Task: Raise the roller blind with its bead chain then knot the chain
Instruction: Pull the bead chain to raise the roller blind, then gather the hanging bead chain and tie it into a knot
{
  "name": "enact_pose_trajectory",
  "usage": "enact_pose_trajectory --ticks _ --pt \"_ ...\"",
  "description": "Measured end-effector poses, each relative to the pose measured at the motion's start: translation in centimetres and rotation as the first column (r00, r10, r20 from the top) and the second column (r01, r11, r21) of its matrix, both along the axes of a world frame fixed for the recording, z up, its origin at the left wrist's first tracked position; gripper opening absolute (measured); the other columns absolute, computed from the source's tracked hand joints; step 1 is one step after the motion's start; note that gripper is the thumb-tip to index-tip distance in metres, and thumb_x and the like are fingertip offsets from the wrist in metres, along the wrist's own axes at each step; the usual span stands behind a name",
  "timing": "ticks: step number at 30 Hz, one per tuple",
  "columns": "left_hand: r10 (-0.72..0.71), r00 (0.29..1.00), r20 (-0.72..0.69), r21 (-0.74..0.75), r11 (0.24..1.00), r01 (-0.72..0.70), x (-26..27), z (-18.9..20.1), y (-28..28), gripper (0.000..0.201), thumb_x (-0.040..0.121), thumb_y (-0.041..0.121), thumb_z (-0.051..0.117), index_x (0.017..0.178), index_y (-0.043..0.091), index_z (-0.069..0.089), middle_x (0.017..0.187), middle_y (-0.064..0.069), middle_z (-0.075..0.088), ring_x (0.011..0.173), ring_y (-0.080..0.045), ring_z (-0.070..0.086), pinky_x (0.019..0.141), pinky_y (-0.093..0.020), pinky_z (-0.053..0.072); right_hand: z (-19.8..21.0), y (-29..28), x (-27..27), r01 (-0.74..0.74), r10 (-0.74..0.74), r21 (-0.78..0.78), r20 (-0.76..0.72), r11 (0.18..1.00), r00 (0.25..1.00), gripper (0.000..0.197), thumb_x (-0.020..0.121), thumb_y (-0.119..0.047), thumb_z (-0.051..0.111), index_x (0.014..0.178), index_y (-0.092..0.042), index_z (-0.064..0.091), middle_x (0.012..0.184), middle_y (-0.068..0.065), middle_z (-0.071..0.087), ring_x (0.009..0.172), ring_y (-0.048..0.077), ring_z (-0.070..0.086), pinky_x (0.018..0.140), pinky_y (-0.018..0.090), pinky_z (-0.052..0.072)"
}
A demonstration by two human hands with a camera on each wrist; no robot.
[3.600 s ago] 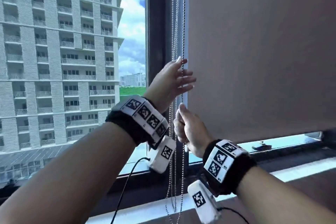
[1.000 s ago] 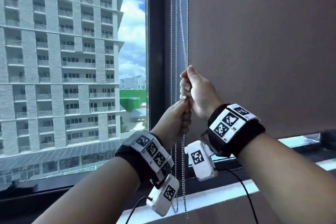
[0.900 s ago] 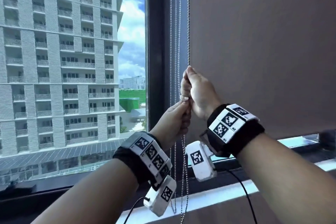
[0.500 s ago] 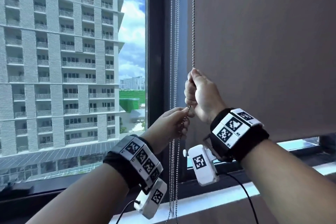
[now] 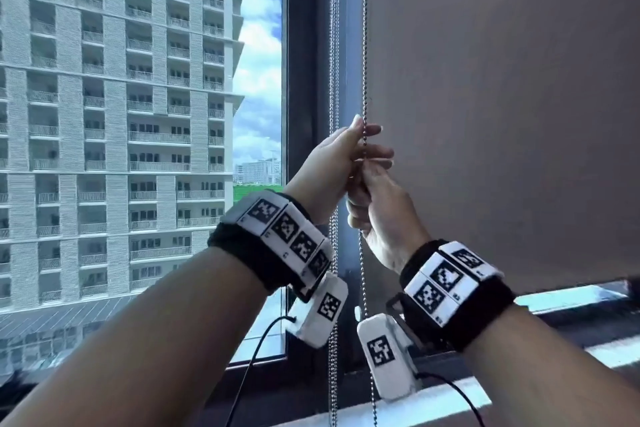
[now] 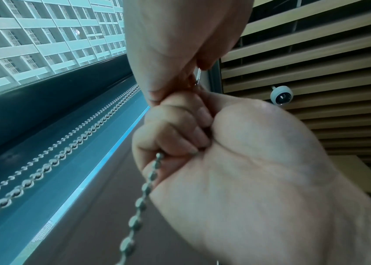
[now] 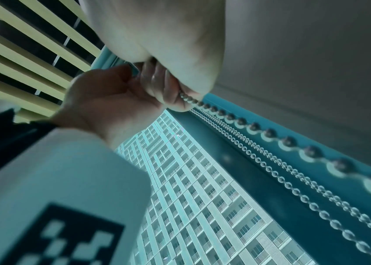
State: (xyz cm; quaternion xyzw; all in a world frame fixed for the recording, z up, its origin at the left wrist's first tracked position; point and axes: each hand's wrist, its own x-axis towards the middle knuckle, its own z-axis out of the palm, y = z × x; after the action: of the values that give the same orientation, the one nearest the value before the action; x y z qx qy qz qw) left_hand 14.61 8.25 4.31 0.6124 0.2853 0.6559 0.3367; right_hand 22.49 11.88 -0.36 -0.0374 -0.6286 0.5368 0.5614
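The bead chain (image 5: 364, 45) hangs taut along the left edge of the taupe roller blind (image 5: 502, 114). My left hand (image 5: 358, 149) is the upper one and closes its thumb and fingers round the chain, with the fingertips partly extended. Just below it, my right hand (image 5: 375, 208) grips the same strand in a fist. In the left wrist view the chain (image 6: 141, 193) drops out of the right fist (image 6: 180, 136). In the right wrist view the chain (image 7: 254, 126) runs from under my curled right fingers (image 7: 168, 93). The blind's lower edge (image 5: 519, 282) sits a little above the sill.
More bead chains (image 5: 333, 80) hang against the dark window frame (image 5: 301, 45) just left of my hands. A tall apartment block (image 5: 121, 114) shows through the glass. The pale sill (image 5: 450, 404) lies below. A slatted ceiling with a small dome camera (image 6: 281, 95) is overhead.
My left hand has let go below the right hand and moved up above it onto the chain. My right hand has come down with the strand.
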Motion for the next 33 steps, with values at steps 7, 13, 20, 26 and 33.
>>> enact_pose_trajectory --ticks 7,13,20,26,33 --pt "0.04 0.99 0.133 0.082 0.995 -0.051 0.4 0.1 1.5 0.033 0.102 0.023 0.036 0.07 0.016 0.043 0.048 0.007 0.033 0.043 -0.009 0.037 0.063 -0.028 0.05 -0.5 1.3 0.7 -0.04 0.036 0.028 0.131 0.999 0.991 0.035 0.096 -0.029 0.039 0.064 -0.018 0.049 0.053 0.004 0.043 0.045 0.014 0.035 0.045 0.027 0.026" --pt "0.025 0.997 0.068 0.067 0.997 -0.029 -0.6 0.1 1.0 0.033 0.102 0.024 0.031 0.07 0.021 0.039 0.052 0.009 0.027 0.038 -0.003 0.019 0.032 -0.013 0.017 -0.5 4.4 1.0 0.323 -0.323 0.026 0.171 0.946 0.931 0.023 0.092 -0.016 0.04 0.077 -0.013 0.057 0.07 0.004 0.057 0.063 0.017 0.053 0.06 0.03 0.043" --pt "0.017 1.0 0.023 0.101 0.995 -0.02 -0.7 -0.2 0.7 0.034 0.102 0.027 0.031 0.069 0.022 0.038 0.053 0.008 0.025 0.04 -0.004 0.018 0.034 -0.015 0.014 0.3 7.2 -1.4 0.601 -0.614 0.187 0.02 0.777 0.789 0.035 0.078 -0.029 0.065 0.106 -0.023 0.045 0.097 0.004 0.051 0.083 0.016 0.05 0.079 0.03 0.045" --pt "-0.02 1.0 0.013 0.109 0.994 0.018 -0.9 -0.3 0.3 0.035 0.102 0.026 0.031 0.069 0.021 0.038 0.055 0.007 0.022 0.04 -0.004 0.017 0.033 -0.014 0.016 1.0 8.2 -3.6 0.64 -0.659 0.163 0.124 0.751 0.742 0.039 0.081 -0.013 0.064 0.115 -0.013 0.045 0.08 -0.001 0.054 0.075 0.017 0.053 0.081 0.037 0.048" --pt "-0.022 1.0 0.006 0.09 0.996 0.021 -1.8 -0.5 0.3 0.035 0.102 0.027 0.029 0.069 0.022 0.036 0.058 0.006 0.018 0.042 -0.005 0.015 0.034 -0.014 0.015 0.8 8.9 -5.0 0.702 -0.729 0.197 0.186 0.684 0.658 0.033 0.079 -0.014 0.064 0.109 -0.008 0.053 0.084 -0.001 0.057 0.08 0.02 0.053 0.073 0.028 0.04"
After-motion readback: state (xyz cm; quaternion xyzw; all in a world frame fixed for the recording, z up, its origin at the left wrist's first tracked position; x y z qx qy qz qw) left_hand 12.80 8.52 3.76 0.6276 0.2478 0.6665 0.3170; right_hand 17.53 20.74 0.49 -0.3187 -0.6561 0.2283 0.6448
